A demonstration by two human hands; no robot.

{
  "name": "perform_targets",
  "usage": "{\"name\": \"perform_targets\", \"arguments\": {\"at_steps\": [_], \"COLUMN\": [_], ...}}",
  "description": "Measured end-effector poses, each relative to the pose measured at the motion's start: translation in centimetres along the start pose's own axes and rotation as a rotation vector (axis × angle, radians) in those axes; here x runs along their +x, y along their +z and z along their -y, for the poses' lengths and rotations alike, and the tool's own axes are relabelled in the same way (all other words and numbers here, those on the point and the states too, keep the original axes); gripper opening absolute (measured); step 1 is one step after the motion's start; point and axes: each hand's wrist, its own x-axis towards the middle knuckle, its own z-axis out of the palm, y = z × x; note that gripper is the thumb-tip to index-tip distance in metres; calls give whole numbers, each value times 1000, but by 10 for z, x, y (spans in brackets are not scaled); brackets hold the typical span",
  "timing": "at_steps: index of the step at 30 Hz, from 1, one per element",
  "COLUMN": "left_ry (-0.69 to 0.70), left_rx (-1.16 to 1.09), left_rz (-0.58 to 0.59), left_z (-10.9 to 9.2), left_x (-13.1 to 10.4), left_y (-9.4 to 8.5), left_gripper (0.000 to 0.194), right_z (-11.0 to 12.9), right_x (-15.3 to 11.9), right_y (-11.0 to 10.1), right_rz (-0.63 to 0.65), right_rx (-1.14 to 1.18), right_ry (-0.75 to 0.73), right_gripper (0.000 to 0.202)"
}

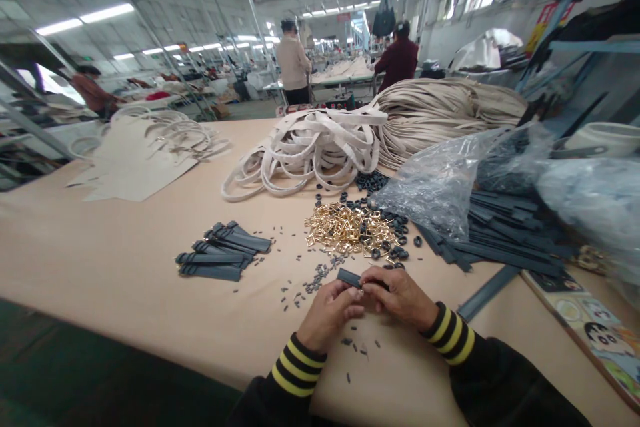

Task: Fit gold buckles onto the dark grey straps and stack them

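A short dark strap point(349, 277) lies between my two hands near the table's front. My left hand point(330, 310) is closed on its lower side, thumb and fingers pinching it. The fingers of my right hand point(397, 293) pinch the strap's right end, where a small bit of metal shows; the exact grip is partly hidden. Just beyond the hands is a heap of gold buckles point(350, 228), with black loops point(400, 252) along its right side. Small dark pieces point(320, 275) are scattered left of the strap and below the hands. Finished-looking dark straps with buckles point(220, 253) lie stacked to the left.
Pale looped straps point(315, 150) and a long strap bundle point(450, 103) lie at the back. Dark strips point(510, 233) and clear plastic point(440, 180) are on the right, near a cartoon-printed board point(590, 327). Pale fabric panels point(143, 160) sit back left. Several people stand beyond.
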Motion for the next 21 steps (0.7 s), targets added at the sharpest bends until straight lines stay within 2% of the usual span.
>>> {"name": "perform_targets", "arguments": {"at_steps": [2, 6, 12, 16, 21], "left_ry": [-33, 12, 61, 84, 143], "left_rx": [-81, -140, -191, -115, 123], "left_rz": [-46, -147, -190, -212, -186], "left_z": [2, 8, 10, 15, 17], "left_x": [1, 5, 3, 4, 6], "left_y": [0, 1, 7, 5, 2], "left_gripper": [23, 21, 18, 18, 22], "right_z": [0, 1, 5, 8, 6], "right_x": [0, 1, 1, 1, 1], "right_y": [0, 0, 2, 2, 3], "right_rz": [16, 34, -21, -43, -79], "right_rx": [-11, 40, 38, -17, -96], "right_ry": [-15, 6, 50, 59, 56], "right_gripper": [12, 15, 10, 7, 7]}}
